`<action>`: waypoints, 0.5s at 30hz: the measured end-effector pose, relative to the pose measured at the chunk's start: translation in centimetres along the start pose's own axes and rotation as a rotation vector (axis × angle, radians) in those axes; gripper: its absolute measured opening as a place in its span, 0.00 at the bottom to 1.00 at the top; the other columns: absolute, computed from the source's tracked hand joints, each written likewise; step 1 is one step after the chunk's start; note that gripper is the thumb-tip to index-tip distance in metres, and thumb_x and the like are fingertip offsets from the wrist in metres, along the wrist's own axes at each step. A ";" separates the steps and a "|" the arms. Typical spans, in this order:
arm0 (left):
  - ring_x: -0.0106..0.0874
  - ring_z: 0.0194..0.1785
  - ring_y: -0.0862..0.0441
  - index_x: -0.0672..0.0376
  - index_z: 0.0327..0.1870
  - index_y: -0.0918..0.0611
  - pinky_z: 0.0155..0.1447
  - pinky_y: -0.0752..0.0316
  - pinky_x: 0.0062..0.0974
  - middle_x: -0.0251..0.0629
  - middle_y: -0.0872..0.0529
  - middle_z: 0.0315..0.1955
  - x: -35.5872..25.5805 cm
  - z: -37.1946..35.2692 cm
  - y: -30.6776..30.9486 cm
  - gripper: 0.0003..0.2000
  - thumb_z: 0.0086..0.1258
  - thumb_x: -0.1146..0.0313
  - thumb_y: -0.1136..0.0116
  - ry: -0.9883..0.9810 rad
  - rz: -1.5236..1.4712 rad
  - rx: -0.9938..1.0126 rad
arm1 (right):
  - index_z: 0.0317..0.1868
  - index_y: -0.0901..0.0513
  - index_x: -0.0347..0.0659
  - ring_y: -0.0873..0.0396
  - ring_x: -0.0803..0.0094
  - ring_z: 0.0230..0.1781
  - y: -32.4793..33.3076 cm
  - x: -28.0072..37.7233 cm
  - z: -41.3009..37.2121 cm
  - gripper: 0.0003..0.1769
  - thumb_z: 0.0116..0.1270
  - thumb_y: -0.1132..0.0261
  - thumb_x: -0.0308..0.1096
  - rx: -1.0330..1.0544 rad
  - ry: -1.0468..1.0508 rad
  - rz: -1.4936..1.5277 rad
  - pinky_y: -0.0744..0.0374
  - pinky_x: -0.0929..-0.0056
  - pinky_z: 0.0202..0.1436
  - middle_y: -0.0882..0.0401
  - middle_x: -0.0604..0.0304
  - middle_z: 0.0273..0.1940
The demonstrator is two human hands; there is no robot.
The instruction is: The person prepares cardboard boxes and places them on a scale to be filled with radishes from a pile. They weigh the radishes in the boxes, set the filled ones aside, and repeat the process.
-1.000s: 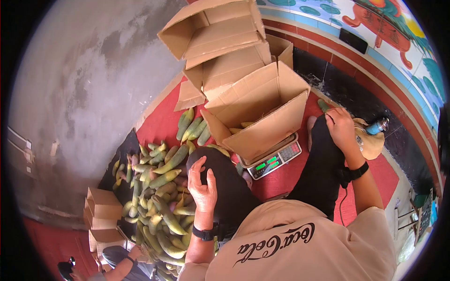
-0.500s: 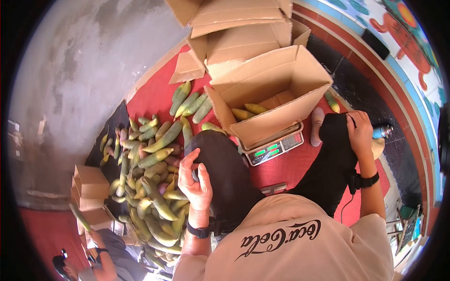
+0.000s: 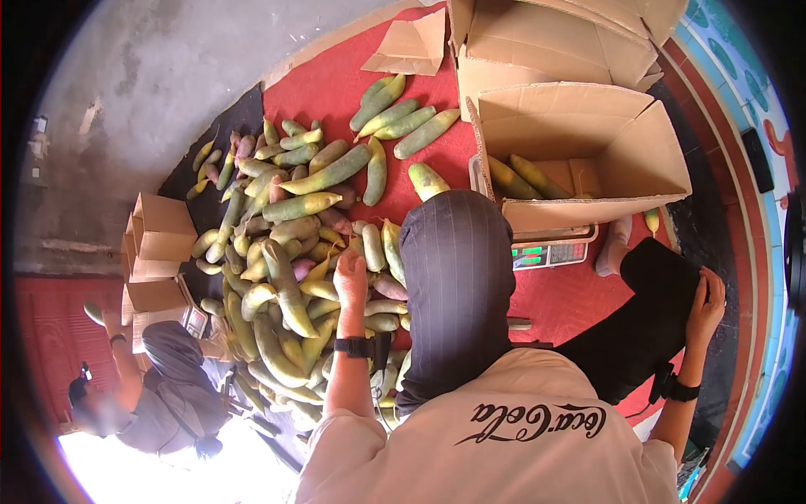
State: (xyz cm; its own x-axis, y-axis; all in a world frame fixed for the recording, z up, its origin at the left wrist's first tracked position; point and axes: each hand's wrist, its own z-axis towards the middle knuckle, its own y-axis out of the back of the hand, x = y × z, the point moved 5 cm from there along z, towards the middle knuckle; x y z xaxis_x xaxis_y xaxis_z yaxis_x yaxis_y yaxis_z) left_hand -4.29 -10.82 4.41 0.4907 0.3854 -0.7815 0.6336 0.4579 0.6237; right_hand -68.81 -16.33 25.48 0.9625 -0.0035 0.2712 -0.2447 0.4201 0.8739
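My left hand reaches over the big pile of long green radishes, some with yellowish ends and a few purplish ones. Its fingers point down toward the pile and are foreshortened, so their grip does not show clearly. My right hand rests on my right knee with the fingers laid flat and nothing in them. Ahead of me an open cardboard box stands on a digital scale with green lit displays. Two green radishes lie inside the box.
Several radishes lie apart on the red floor covering. More cardboard boxes stand behind the one on the scale. At the left, another person holds a radish beside smaller boxes. A wall borders the far left.
My view has turned toward the left, so the box and scale sit farther right. My left hand has gone from raised above my thigh to the pile. My right hand stays on my knee.
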 end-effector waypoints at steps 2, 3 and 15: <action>0.31 0.43 0.17 0.66 0.46 0.21 0.50 0.25 0.26 0.43 0.15 0.39 2.0 -0.1 -1.0 0.13 0.63 0.69 0.45 0.090 0.016 0.024 | 0.44 0.20 0.34 0.22 0.58 0.49 0.1 -0.4 -0.1 0.10 0.69 0.46 0.28 0.015 -0.004 -0.061 0.27 0.67 0.54 0.20 0.51 0.45; 0.32 0.45 0.18 0.66 0.47 0.21 0.51 0.25 0.26 0.44 0.15 0.39 3.8 -0.1 -1.9 0.14 0.63 0.67 0.44 0.173 0.032 0.044 | 0.44 0.20 0.34 0.22 0.58 0.49 0.2 -0.6 -0.3 0.10 0.69 0.46 0.28 0.021 -0.004 -0.066 0.27 0.67 0.54 0.20 0.51 0.45; 0.46 0.47 0.22 0.66 0.49 0.24 0.54 0.28 0.37 0.52 0.19 0.42 8.8 0.5 -5.1 0.20 0.58 0.65 0.42 0.152 0.253 0.130 | 0.46 0.21 0.34 0.22 0.58 0.49 0.7 -3.8 -1.9 0.11 0.71 0.47 0.29 0.039 -0.063 -0.103 0.27 0.66 0.55 0.20 0.50 0.44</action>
State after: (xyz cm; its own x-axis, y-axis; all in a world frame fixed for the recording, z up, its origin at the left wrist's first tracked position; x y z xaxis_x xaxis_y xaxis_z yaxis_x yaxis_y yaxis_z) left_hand -2.88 -10.16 -5.64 0.5533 0.5940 -0.5839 0.5788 0.2299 0.7824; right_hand -72.41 -14.30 24.31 0.9738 -0.1026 0.2028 -0.1502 0.3792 0.9131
